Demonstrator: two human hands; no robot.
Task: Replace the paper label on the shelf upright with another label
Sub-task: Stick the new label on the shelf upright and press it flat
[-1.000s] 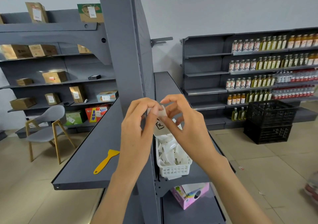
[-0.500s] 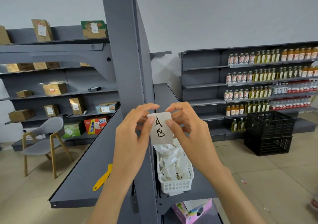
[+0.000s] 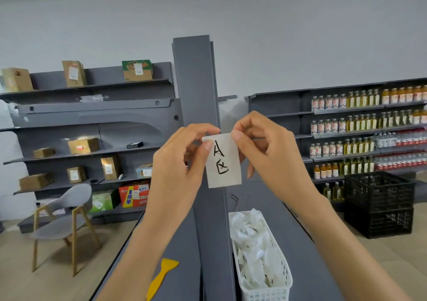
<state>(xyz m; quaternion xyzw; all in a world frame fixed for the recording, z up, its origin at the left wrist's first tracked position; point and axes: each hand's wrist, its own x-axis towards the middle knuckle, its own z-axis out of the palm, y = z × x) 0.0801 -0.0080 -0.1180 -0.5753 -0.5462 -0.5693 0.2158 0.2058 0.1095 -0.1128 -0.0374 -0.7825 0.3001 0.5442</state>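
Observation:
A white paper label point(image 3: 223, 160) with a black handwritten "A" and a character below it hangs in front of the grey shelf upright point(image 3: 196, 88). My left hand point(image 3: 179, 162) pinches its top left corner and my right hand point(image 3: 268, 148) pinches its top right corner. The label faces me at mid-height of the upright. I cannot tell whether it touches the metal. The upright's face above my hands is bare grey.
A white plastic basket point(image 3: 265, 293) of crumpled paper labels stands on the grey shelf to the upright's right. A yellow scraper point(image 3: 161, 280) lies on the left shelf. Black crates point(image 3: 379, 203), bottle shelves and a grey chair point(image 3: 64, 217) stand further off.
Both hands have raised the label from just above the basket up along the upright and turned its written side to me. My view has tilted up.

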